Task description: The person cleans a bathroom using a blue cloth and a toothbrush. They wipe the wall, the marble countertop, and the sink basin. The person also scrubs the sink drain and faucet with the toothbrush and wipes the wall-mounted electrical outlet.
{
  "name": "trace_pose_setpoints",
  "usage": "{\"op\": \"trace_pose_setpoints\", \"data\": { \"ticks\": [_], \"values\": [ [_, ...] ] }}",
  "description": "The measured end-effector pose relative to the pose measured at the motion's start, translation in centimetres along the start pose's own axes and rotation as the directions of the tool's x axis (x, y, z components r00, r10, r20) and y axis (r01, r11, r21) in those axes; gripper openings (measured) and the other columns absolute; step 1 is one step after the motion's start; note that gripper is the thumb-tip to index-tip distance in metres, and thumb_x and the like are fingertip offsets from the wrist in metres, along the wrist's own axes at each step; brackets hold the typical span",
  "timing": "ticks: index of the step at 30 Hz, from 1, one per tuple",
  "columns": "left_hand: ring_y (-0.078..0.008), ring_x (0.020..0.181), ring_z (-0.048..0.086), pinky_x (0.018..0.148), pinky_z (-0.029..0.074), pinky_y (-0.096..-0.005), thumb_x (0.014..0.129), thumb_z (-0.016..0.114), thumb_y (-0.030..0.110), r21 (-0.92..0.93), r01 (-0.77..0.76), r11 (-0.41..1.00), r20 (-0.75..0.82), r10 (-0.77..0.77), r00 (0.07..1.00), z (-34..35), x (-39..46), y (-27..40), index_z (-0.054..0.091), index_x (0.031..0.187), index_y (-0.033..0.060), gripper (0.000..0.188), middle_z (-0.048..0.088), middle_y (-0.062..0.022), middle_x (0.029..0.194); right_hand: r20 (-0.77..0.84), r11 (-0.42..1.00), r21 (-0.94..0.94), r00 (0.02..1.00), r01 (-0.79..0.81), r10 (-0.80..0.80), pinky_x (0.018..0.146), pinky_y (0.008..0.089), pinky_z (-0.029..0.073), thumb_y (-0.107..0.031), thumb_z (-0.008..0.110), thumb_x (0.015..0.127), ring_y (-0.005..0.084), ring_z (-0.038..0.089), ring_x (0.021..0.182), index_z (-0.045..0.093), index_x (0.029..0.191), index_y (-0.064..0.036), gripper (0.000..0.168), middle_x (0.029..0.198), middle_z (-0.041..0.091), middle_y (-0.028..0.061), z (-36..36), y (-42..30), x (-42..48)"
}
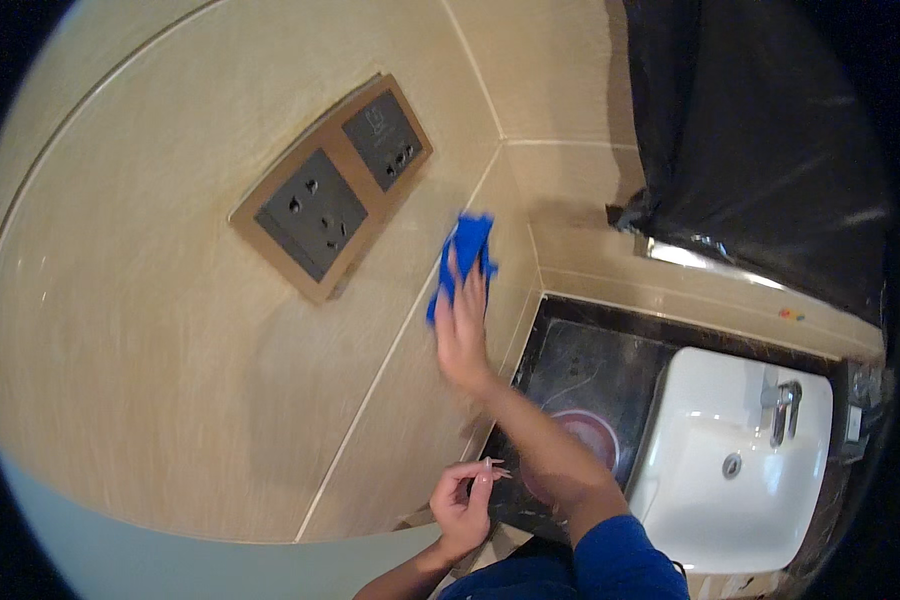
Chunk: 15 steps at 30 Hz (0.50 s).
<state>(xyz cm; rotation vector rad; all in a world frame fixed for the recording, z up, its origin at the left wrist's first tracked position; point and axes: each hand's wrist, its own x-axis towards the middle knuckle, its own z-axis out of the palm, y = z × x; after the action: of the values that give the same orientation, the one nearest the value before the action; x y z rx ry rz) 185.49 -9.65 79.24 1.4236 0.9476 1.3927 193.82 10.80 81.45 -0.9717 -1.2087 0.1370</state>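
My right hand (463, 337) lies with outstretched fingers on a blue cloth (466, 251), pressing it against the beige tiled wall (330, 375). The cloth covers part of a pale grout line, close to the corner where two walls meet. Lower down, my left hand (462, 506) is loosely curled in the air with nothing visible in it, its thumb near the fingertips. Up and left of the cloth, a double socket panel (345, 180) with a brown frame and dark grey plates is set in the wall.
Beneath my right forearm, a pink basin (589, 431) stands on the dark stone countertop (592, 360), partly hidden. A white ceramic washbasin (690, 480) with a chrome faucet (781, 409) is at right. Black plastic sheeting (757, 135) hangs above it, over a shiny metal edge (705, 262).
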Motion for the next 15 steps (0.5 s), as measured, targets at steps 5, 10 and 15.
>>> {"op": "trace_pose_setpoints", "data": {
  "ticks": [5,10,15],
  "values": [
    [-0.0179,0.085,0.065,0.078,0.052,-0.0304,0.095,0.055,0.002,0.001,-0.026,1.000,-0.047,0.026,0.999,3.6,5.1,-0.3,0.055,0.099,-0.0018,0.006,0.066,-0.0125,0.091,-0.115,1.000,0.012,0.993,-0.017,0.018,0.115,0.0519,0.011,-0.027,0.039,0.101,0.0445,0.017,0.142,0.023,0.150,-0.004,0.056,0.151,0.021,0.0319,-1.7,7.1,14.8],
    [-0.0146,0.080,0.065,0.073,0.053,-0.0275,0.094,0.059,0.004,0.037,-0.095,0.995,-0.178,0.100,0.979,4.0,8.5,-1.2,0.056,0.098,-0.0010,0.007,0.067,-0.0109,0.088,0.053,0.996,0.049,0.995,0.078,-0.080,0.114,0.0571,0.008,-0.027,0.043,0.097,0.0506,0.016,0.139,0.023,0.148,0.002,0.063,0.150,0.022,0.0326,-1.2,3.8,8.5],
    [-0.0149,0.079,0.065,0.072,0.053,-0.0272,0.093,0.060,0.002,0.078,-0.168,0.983,-0.157,0.179,0.971,5.5,10.9,-1.2,0.056,0.097,-0.0010,0.007,0.068,-0.0116,0.088,0.133,0.969,0.017,0.960,0.246,-0.246,0.113,0.0585,0.007,-0.033,0.047,0.094,0.0513,0.017,0.139,0.024,0.148,0.002,0.068,0.150,0.024,0.0322,-2.2,4.9,7.3]
  ]
}}
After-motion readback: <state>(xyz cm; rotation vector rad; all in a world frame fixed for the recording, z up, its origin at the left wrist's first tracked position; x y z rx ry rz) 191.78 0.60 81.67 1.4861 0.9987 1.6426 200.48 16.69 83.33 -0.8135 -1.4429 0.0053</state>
